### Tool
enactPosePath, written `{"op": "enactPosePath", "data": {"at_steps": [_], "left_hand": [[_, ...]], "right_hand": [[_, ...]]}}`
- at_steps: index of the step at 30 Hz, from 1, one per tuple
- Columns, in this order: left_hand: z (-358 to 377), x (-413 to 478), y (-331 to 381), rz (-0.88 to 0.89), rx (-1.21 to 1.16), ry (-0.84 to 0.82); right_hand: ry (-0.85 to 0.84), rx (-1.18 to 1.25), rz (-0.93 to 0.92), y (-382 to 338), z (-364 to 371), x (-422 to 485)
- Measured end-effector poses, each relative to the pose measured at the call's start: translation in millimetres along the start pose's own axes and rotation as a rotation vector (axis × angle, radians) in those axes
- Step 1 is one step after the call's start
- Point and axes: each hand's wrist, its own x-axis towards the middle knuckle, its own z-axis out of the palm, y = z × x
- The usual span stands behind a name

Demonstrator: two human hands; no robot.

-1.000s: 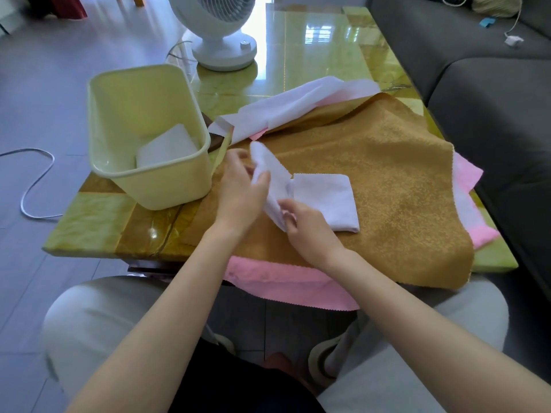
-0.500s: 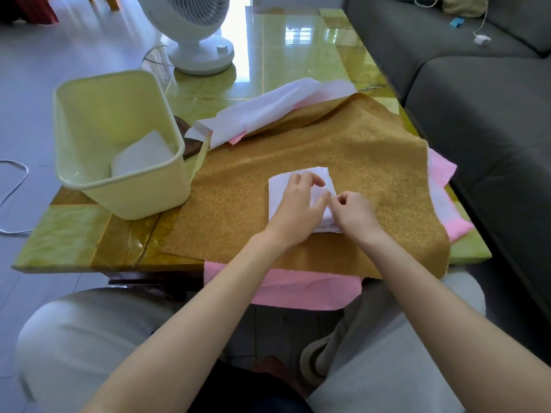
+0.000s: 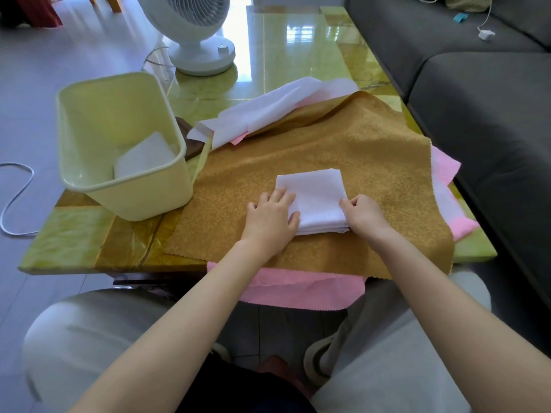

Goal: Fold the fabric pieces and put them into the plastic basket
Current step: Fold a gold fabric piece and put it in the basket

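Left hand (image 3: pixel 272 216) is pressing flat on a folded white cloth (image 3: pixel 316 198) — right hand (image 3: pixel 362 214) is pinching its edge — near the plastic basket (image 3: pixel 149 198).

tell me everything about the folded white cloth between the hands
The folded white cloth is a thin square of several layers, whose edges stack at the near side. It lies flat on the gold fabric. The left hand presses its near-left corner; the right hand holds its right edge with curled fingers.
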Motion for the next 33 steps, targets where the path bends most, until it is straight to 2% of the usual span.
{"op": "enactPosePath", "data": {"at_steps": [5,11,16,21,24,28,30,33], "left_hand": [[7.5,-1.0,-3.1,0.010,0.110,0.000],[11.4,-0.6,1.9,0.009,0.198,-0.044],[6.4,-0.8,-0.9,0.012,0.146,-0.050],[-1.0,-3.2,-13.9,-0.056,0.106,-0.023],[-12.2,-3.5,-25.3,-0.078,0.126,-0.078],[-36.7,-2.0,-34.0,-0.092,-0.057,-0.180],[-55.7,1.1,-36.6,-0.082,-0.077,-0.122],[-93.8,8.4,-47.1,-0.059,-0.052,0.106]], "right_hand": [[0.076,0.008,-0.056,-2.1,0.7,-10.0],[-0.113,-0.045,0.002,-7.8,-6.3,-4.1],[-0.111,0.116,-0.019,-28.1,-15.2,-6.2],[-0.020,-0.049,-0.207,-62.8,-20.2,-10.0],[0.077,-0.214,-0.300,-85.6,-22.0,-15.6],[0.227,-0.352,-0.464,-115.6,-21.8,-22.6],[0.273,-0.369,-0.561,-129.1,-19.2,-27.9],[0.339,-0.374,-0.678,-149.7,-11.0,-32.1]]}}
